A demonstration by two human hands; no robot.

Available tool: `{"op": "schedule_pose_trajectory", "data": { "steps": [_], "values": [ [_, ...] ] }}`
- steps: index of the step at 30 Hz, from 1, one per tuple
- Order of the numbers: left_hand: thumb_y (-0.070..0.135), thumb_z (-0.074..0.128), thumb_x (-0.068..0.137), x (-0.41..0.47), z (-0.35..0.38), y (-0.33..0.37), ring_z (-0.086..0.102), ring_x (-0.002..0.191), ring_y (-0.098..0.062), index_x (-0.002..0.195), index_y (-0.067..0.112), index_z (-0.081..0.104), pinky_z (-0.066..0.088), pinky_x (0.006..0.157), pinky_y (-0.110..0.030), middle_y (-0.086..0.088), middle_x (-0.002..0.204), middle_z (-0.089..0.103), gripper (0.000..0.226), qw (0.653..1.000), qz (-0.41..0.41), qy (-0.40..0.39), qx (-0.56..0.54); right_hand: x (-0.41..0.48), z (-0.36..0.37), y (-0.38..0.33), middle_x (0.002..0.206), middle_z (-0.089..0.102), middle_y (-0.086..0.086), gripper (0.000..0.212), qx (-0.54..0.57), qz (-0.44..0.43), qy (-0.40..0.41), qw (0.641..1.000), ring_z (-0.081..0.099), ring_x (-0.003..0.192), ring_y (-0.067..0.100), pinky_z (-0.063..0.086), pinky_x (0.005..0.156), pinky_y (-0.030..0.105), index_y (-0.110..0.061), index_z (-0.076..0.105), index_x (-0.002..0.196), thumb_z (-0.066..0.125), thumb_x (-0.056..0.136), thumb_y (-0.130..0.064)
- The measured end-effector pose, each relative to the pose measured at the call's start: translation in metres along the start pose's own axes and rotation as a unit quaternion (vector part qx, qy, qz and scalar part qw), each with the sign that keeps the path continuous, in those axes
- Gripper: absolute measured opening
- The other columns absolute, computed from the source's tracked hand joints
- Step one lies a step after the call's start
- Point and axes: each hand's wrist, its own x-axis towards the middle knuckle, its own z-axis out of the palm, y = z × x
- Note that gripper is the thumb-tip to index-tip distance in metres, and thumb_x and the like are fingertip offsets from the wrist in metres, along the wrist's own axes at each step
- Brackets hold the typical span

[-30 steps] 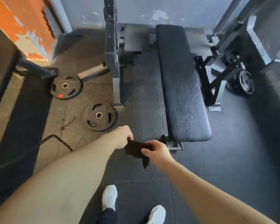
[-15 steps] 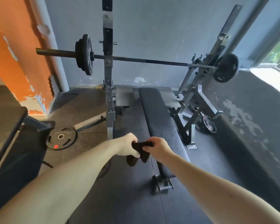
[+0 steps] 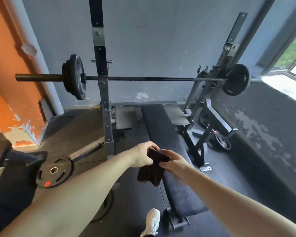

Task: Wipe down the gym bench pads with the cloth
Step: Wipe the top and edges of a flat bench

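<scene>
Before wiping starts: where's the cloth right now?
Head view, centre: the cloth hangs gripped between the left hand and the right hand, in front of the left edge of the bench pad.

A weight room: loaded barbell [image 3: 138, 78] racked at 12 o'clock above a padded bench [image 3: 161, 127], loose weight plate [image 3: 54, 171] at 8 o'clock.
</scene>
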Motion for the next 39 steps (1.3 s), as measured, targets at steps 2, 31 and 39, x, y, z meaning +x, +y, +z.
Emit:
{"op": "schedule_pose_trajectory", "data": {
  "steps": [2,31,39],
  "values": [
    [0.011,0.060,0.074,0.035,-0.011,0.001,0.061,0.090,-0.009,0.121,0.036,0.055,0.047,0.072,-0.020,0.010,0.113,0.063,0.053,1.000,-0.005,0.002,0.009,0.033,-0.014,-0.013,0.118,0.072,0.019,0.040,-0.004,0.003,-0.023,1.000,0.070,0.106,0.024,0.056,0.100,0.038,-0.012,0.069,0.121,0.063,0.090,0.014],
    [0.033,0.072,0.088,0.489,-0.229,-0.095,0.063,0.080,-0.011,0.085,0.023,0.068,0.047,0.071,-0.028,0.008,0.082,0.068,0.011,0.983,-0.158,0.029,-0.083,0.529,-0.095,-0.170,0.092,0.078,0.008,0.010,-0.131,0.111,0.072,0.982,0.074,0.094,0.032,0.061,0.082,0.056,-0.023,0.076,0.093,0.073,0.085,-0.019],
    [0.024,0.068,0.093,0.562,-0.256,-0.113,0.059,0.072,-0.009,0.079,0.021,0.064,0.041,0.063,-0.026,0.007,0.077,0.065,0.015,0.981,-0.168,0.012,-0.093,0.603,-0.098,-0.201,0.115,0.068,0.003,0.049,-0.222,0.161,0.137,0.952,0.066,0.105,0.021,0.055,0.085,0.031,-0.015,0.059,0.136,0.072,0.089,-0.020]
  ]
}}
